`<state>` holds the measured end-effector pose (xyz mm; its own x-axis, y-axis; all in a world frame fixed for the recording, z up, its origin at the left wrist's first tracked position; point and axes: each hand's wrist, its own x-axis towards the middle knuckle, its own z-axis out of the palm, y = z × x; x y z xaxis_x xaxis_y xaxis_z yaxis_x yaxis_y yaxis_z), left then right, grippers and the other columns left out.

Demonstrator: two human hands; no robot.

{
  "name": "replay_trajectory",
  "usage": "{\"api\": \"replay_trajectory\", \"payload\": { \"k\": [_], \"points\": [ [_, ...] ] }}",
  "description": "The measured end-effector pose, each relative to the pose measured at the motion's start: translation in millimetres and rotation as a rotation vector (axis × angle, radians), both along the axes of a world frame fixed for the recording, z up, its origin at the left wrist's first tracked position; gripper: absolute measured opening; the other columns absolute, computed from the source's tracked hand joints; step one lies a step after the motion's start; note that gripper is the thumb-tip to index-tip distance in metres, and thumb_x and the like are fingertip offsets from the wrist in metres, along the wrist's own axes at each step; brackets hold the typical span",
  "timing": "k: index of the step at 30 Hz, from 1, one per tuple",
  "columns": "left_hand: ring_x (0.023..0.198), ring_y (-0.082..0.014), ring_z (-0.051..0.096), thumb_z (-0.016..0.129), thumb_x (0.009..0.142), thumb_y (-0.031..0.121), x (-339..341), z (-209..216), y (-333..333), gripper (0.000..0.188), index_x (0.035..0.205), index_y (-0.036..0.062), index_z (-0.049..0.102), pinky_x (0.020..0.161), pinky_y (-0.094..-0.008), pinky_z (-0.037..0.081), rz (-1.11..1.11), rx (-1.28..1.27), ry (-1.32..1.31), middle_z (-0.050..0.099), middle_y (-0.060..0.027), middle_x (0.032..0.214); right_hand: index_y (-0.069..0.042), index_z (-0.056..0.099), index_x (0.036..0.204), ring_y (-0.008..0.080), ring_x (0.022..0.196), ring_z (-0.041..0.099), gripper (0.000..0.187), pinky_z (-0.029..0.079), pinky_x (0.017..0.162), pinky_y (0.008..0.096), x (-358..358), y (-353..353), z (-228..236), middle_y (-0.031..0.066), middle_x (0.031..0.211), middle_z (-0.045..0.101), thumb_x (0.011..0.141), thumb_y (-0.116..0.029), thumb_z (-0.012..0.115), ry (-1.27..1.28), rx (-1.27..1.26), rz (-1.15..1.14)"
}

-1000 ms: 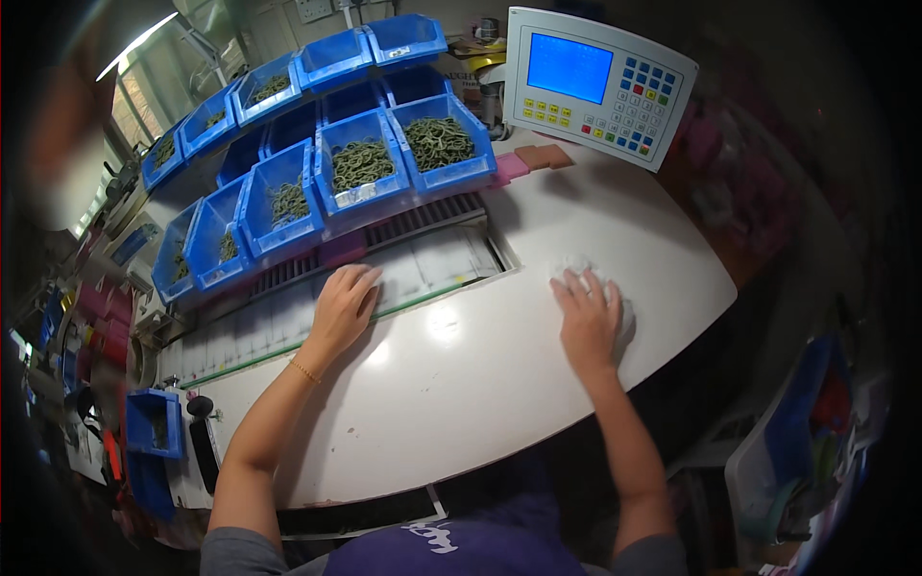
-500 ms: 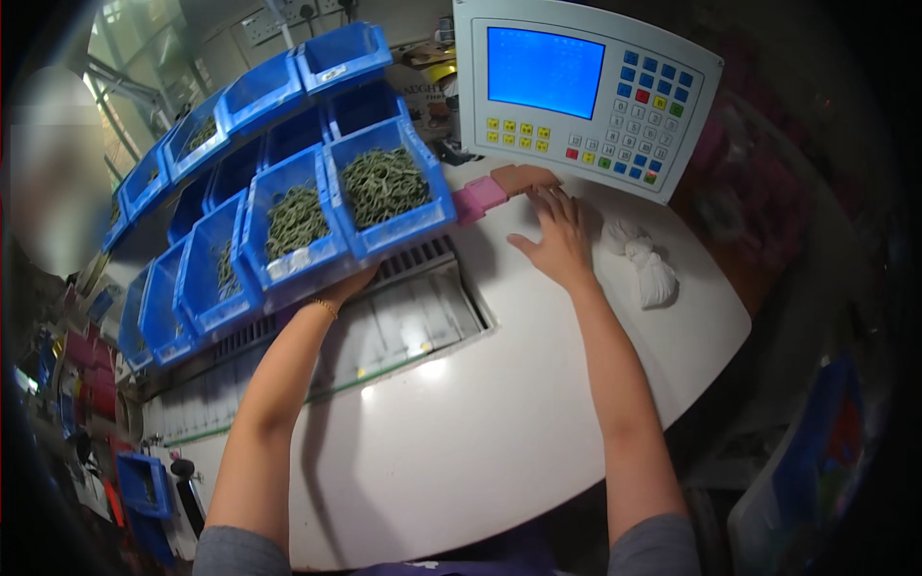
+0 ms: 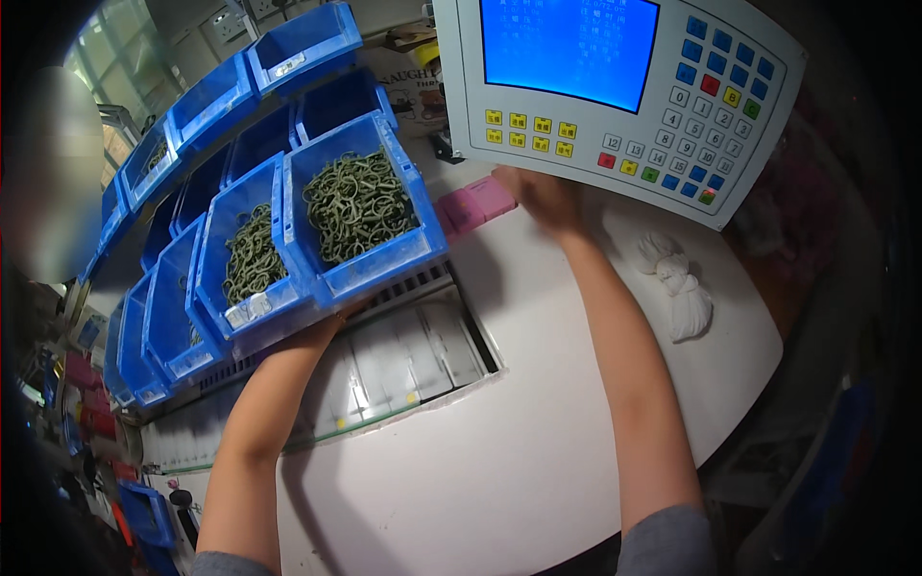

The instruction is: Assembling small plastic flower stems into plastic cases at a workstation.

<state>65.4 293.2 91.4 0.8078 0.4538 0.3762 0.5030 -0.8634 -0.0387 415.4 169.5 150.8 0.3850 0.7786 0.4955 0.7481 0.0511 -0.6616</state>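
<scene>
Control panel: one, your landmark; flat pale housing, blue screen, eight yellow keys in two rows of four.
Right hand: blurred, at the panel's lower left corner, just beside the pink blocks; you cannot tell whether it grips.
Left hand: well left of and below the panel, mostly hidden beneath the front bins; open or closed, you cannot tell.
Pink blocks: two visible, squarish, below the panel's left corner.
Front bins: five, blue plastic, left of the panel.
Green loops: uncounted, thin, tangled; heaped in the two bins nearest the panel.
Cloth bundle: one, white, knotted, below the panel.
Surface: one, smooth white; below the panel it spreads between your forearms, curving at its right edge.
</scene>
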Motion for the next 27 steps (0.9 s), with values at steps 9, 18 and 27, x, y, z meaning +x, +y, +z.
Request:
{"api": "replay_trajectory", "payload": {
  "k": [9, 18, 27],
  "points": [
    [0.109, -0.0398, 0.061, 0.054, 0.093, 0.06, 17.2, 36.8, -26.7, 0.066, 0.128, 0.004, 0.056, 0.096, -0.0445, 0.049, -0.006, -0.086, 0.068, 0.062, -0.0224, 0.12, -0.006, 0.075, 0.096, 0.027, 0.087, 0.067, 0.024, 0.052, 0.077, 0.0368, 8.6, 2.0, -3.1, 0.01, 0.093, 0.073, 0.089, -0.027, 0.065, -0.237, 0.237, 0.103],
    [0.102, -0.042, 0.063, 0.057, 0.086, 0.069, 95.3, 35.2, -95.5, 0.081, 0.122, -0.0033, 0.055, 0.09, -0.0452, 0.052, -0.116, -0.036, -0.143, 0.063, -0.0272, 0.109, -0.012, 0.068, 0.103, 0.032, 0.105, 0.057, 0.034, 0.046, 0.091, 0.0455, 30.9, -82.1, -43.5, 0.0064, 0.11, 0.065, 0.086, -0.041, 0.064, -0.588, -0.163, -0.395],
    [0.086, -0.031, 0.053, 0.072, 0.075, 0.063, 41.5, 47.2, -161.6, 0.074, 0.106, -0.0031, 0.058, 0.078, -0.0418, 0.044, -0.258, -0.145, 0.007, 0.056, -0.0135, 0.094, -0.013, 0.062, 0.126, 0.0407, 0.129, 0.04, 0.056, 0.032, 0.105, 0.0585, -55.7, -203.5, -60.1, 0.0157, 0.135, 0.054, 0.088, -0.054, 0.061, -0.37, -0.469, -0.416]
  ]
}}
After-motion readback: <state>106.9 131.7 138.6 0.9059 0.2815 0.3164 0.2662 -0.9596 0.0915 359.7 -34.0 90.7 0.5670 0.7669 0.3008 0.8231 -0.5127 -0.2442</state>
